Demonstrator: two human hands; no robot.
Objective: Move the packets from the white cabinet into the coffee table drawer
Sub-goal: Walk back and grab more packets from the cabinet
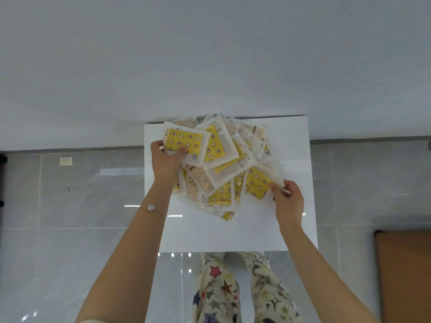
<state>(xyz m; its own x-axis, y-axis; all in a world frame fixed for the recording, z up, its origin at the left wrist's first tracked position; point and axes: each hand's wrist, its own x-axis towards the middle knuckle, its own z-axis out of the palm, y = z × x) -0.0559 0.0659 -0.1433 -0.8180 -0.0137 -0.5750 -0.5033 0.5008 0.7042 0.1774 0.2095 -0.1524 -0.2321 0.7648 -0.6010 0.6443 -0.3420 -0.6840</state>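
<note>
left hand (166, 160) grip: curled round top packet (186, 141) | right hand (288, 199) grip: pinching pile-edge packet (257, 184)

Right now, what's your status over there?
Left hand grips top yellow packet. Right hand pinches lower-right packet. Pile heaped on white cabinet. Nothing in the way.

Packets (218, 166) — yellow with star and moon prints, white-edged — on a white cabinet (291, 220); cream trousers (217, 292) with coloured stars.
</note>
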